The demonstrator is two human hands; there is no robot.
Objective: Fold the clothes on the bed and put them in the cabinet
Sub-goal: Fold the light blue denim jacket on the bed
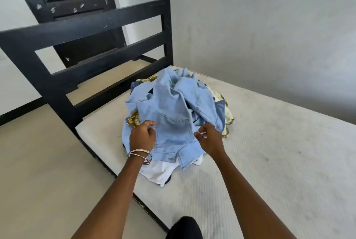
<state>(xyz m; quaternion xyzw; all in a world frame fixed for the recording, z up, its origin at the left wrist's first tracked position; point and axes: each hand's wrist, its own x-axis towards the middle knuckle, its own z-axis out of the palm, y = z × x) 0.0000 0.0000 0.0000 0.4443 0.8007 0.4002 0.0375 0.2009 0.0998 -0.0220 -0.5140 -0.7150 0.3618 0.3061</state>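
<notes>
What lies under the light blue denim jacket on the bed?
Under the denim jacket: a white garment, yellow patterned fabric and darker cloth peeking out. The rest of the pile is covered.

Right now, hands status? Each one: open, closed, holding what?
Left hand: closed, pinching the light blue denim jacket.
Right hand: closed, pinching the same jacket.

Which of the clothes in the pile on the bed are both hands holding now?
The light blue denim jacket on top of the pile. Left hand and right hand pinch it; the white garment and yellow patterned cloth lie underneath, untouched.
</notes>
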